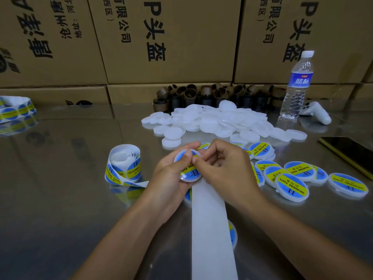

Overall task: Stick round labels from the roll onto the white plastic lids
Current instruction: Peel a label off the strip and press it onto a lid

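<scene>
The left hand (171,174) grips a white lid (188,179), thumb across its round label (194,172); the right hand (228,168) pinches the lid with curled fingers. Behind the unlabelled lids (212,122) stands a capped bottle (296,85), contents unclear. Bare table (60,178) lies left of the label roll (124,164); labelled lids (292,178) crowd the right.

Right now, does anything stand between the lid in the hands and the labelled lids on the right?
Nothing loose does. The left hand holds the lid, and the right hand pinches it at its label. Only that right hand lies between it and the labelled lids, which begin just beyond it on the table.
</scene>
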`<state>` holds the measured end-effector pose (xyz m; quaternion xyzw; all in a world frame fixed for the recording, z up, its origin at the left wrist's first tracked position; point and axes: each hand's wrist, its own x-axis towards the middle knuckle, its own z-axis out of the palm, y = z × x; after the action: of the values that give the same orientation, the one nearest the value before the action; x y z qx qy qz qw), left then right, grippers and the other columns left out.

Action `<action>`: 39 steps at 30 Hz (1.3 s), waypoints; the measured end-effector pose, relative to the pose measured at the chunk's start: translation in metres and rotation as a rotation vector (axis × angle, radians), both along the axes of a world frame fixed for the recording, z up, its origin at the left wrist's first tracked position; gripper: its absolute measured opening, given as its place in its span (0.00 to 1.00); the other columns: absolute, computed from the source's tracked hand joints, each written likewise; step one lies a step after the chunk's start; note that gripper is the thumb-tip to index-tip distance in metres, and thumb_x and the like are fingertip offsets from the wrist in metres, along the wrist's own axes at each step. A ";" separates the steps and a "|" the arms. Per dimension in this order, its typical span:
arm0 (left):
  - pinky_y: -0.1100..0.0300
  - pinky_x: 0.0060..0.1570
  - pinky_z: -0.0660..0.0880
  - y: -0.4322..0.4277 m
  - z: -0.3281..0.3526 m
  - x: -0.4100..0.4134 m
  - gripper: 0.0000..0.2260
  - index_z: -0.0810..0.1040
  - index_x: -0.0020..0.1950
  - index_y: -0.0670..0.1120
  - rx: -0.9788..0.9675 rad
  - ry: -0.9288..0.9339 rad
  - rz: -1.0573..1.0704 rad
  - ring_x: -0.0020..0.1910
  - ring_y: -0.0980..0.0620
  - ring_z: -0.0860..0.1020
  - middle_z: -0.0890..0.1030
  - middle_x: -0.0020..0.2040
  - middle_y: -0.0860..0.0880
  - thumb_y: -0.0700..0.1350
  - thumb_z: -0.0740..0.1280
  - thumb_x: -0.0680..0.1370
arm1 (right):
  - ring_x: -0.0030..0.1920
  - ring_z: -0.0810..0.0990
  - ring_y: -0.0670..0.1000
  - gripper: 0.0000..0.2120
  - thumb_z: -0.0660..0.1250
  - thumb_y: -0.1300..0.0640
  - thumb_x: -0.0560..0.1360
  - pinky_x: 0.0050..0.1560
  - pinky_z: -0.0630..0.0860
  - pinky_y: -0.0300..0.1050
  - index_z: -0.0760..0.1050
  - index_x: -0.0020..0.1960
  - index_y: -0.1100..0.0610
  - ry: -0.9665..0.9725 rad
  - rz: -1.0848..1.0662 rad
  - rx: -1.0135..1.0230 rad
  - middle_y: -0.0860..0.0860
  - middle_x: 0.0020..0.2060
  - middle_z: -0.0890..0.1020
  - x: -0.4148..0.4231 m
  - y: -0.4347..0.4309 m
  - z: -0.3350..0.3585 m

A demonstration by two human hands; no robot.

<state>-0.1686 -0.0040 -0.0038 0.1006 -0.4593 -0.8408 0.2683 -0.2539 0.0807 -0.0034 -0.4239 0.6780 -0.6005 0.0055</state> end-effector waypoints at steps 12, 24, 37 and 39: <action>0.60 0.38 0.79 0.001 -0.002 0.000 0.16 0.78 0.55 0.38 -0.108 0.003 -0.105 0.43 0.51 0.82 0.83 0.46 0.43 0.46 0.61 0.73 | 0.38 0.73 0.56 0.13 0.53 0.42 0.77 0.35 0.63 0.47 0.59 0.42 0.50 0.443 -0.355 0.398 0.47 0.32 0.70 0.015 0.006 0.008; 0.52 0.53 0.78 0.000 0.001 0.001 0.13 0.79 0.52 0.42 0.062 0.060 -0.065 0.51 0.45 0.82 0.83 0.53 0.41 0.45 0.61 0.72 | 0.28 0.76 0.41 0.06 0.67 0.56 0.76 0.29 0.71 0.36 0.79 0.40 0.53 -0.184 0.181 0.028 0.45 0.28 0.80 -0.002 0.002 0.006; 0.60 0.47 0.80 0.000 -0.010 -0.003 0.17 0.80 0.57 0.42 -0.224 -0.104 0.092 0.46 0.50 0.82 0.85 0.49 0.43 0.49 0.66 0.72 | 0.21 0.68 0.44 0.06 0.66 0.59 0.76 0.24 0.67 0.34 0.78 0.41 0.55 -0.335 0.125 -0.149 0.46 0.21 0.75 -0.008 0.002 0.005; 0.63 0.41 0.79 -0.001 -0.010 -0.003 0.17 0.79 0.57 0.42 -0.218 -0.097 0.116 0.42 0.53 0.82 0.84 0.46 0.44 0.49 0.66 0.72 | 0.22 0.70 0.43 0.04 0.67 0.58 0.75 0.26 0.69 0.36 0.78 0.43 0.52 -0.262 0.123 -0.127 0.47 0.24 0.77 -0.008 0.001 0.003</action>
<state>-0.1718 -0.0045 -0.0134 0.1379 -0.5539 -0.7630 0.3033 -0.2619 0.0816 -0.0008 -0.3819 0.6050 -0.6909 0.1039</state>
